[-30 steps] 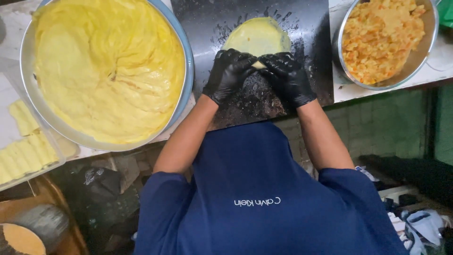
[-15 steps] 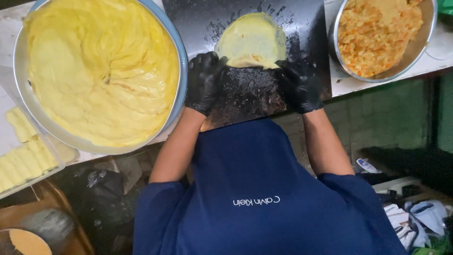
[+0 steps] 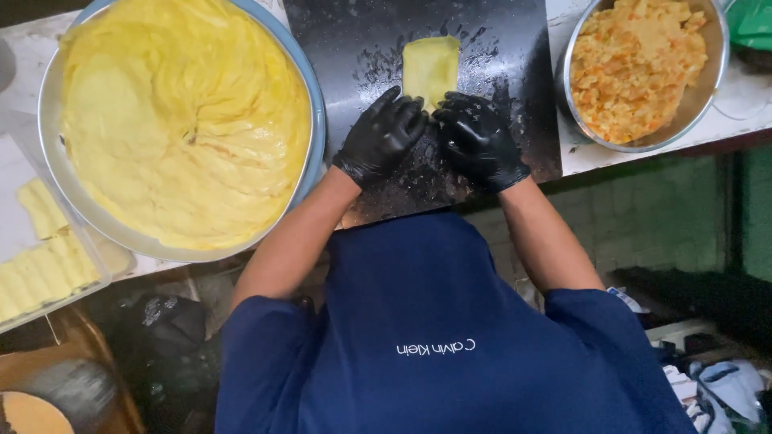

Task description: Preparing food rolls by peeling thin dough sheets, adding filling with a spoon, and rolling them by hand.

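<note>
Black slab | left hand, right hand: gloved fingers spread, seemingly pressing folded yellow wrapper, gripping nothing

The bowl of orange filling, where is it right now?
In the head view, the metal bowl of orange filling sits top right, beside the black board, nearest the right hand.

A yellow wrapper, folded into a narrow upright rectangle, lies flat on the dark board.
</note>
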